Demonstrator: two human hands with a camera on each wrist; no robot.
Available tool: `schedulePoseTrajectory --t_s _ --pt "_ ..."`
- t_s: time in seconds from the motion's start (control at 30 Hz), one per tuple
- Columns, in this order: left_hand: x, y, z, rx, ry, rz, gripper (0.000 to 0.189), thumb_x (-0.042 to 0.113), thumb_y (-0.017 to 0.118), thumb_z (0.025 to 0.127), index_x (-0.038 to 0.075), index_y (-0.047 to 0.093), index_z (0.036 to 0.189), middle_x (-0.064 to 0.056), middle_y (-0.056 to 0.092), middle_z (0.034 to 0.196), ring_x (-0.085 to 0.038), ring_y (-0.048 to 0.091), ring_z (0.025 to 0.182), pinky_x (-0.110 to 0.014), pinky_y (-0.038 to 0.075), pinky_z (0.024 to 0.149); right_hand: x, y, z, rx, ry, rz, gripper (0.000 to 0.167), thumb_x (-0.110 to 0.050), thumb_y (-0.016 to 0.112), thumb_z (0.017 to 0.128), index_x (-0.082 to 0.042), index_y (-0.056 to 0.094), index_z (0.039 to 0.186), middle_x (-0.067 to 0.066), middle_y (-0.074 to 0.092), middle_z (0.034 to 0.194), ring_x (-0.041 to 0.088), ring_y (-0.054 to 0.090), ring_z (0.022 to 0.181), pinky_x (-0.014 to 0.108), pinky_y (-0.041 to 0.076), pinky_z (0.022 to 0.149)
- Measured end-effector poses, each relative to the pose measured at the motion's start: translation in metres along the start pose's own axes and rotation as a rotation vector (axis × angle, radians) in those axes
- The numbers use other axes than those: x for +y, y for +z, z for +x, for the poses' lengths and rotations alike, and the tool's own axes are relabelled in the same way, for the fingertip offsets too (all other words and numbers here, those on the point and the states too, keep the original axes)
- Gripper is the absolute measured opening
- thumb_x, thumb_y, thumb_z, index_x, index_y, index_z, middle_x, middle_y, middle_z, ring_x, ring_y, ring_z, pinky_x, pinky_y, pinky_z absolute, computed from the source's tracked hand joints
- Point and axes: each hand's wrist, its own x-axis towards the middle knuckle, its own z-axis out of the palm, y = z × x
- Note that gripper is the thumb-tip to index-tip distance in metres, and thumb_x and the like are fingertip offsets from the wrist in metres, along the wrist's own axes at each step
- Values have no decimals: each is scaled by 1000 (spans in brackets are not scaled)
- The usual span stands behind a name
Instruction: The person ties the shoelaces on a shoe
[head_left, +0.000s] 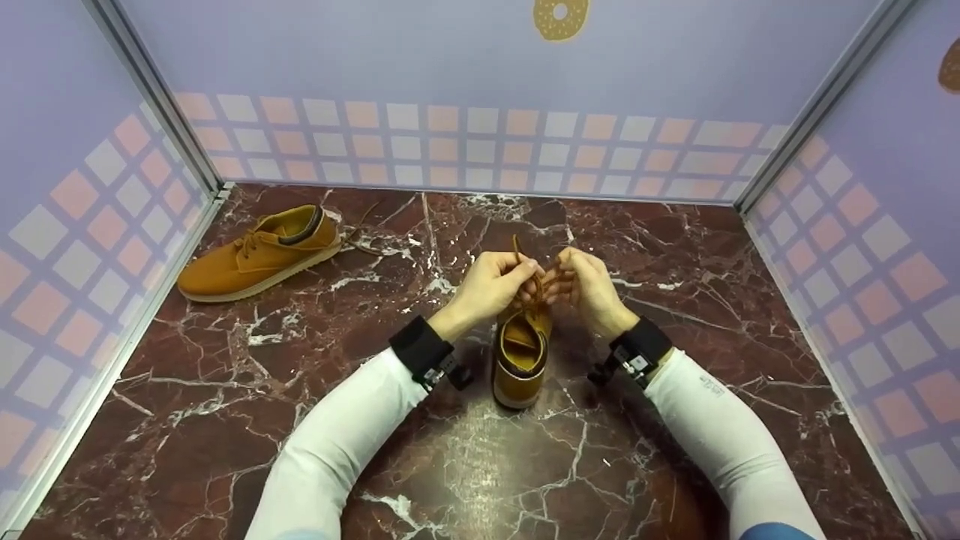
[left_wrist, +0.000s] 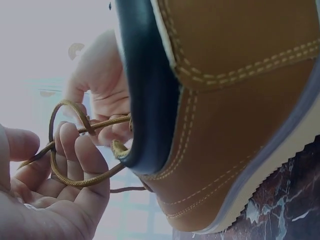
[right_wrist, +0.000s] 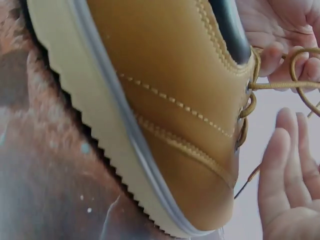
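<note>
A tan lace-up shoe (head_left: 519, 386) stands on the marbled surface in front of the person, heel nearest. Above its front, the left hand (head_left: 487, 286) holds the tan shoelace (left_wrist: 82, 183), which loops round its curled fingers in the left wrist view. The right hand (head_left: 592, 291) is just right of the lace, its fingers (right_wrist: 276, 167) fairly straight beside the shoe's eyelets in the right wrist view. From the eyelets the lace (right_wrist: 280, 85) runs taut toward the left hand. Both hands hide much of the shoe's front in the head view.
A second tan shoe (head_left: 251, 262), its lace tied, stands at the back left, toe pointing left. A loose lace (head_left: 364, 244) trails behind its heel. Patterned panels (head_left: 480, 142) wall in the back and both sides of the marbled surface (head_left: 315, 420).
</note>
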Motion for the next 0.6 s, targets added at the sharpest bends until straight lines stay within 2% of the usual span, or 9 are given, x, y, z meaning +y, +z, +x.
schedulePoseTrajectory --t_s 0.13,0.23,0.3,0.4,0.47,0.6 --pt "-1 1 -1 -3 3 22 28 16 63 115 -4 81 108 5 74 75 -8 66 62 -23 57 57 -2 4 3 58 -59 91 20 -11 39 105 -15 54 92 4 81 79 16 77 68 30 65 67" --pt "-1 1 -2 -3 23 49 28 18 64 114 -3 83 110 0 77 78 -8 65 63 -22 56 58 -7 8 6 80 -54 192 19 -15 37 106 -17 52 94 2 78 76 16 75 68 31 65 70" --pt "-1 1 -3 8 39 73 28 19 65 113 -1 85 111 -6 81 86 -8 62 60 -21 53 55 -12 10 7 96 -38 273 22 -17 36 108 -19 52 93 -1 73 71 16 71 66 30 62 71" --pt "-2 1 -3 36 46 84 27 21 66 112 2 86 110 -11 82 89 -9 58 58 -20 49 53 -18 12 7 93 -27 375 28 -19 32 111 -21 51 90 -6 56 62 11 53 59 27 52 66" --pt "-1 1 -2 63 52 80 29 21 66 113 2 86 107 -14 83 92 -10 59 62 -20 50 58 -23 12 6 68 -24 420 30 -20 31 112 -22 51 90 -9 44 59 8 41 54 23 41 58" --pt "1 -1 0 126 41 -7 35 20 61 115 1 84 97 -17 83 94 -12 69 75 -24 59 73 -29 8 5 -14 -14 470 29 -20 30 112 -21 49 90 -13 30 57 3 22 48 18 17 48"
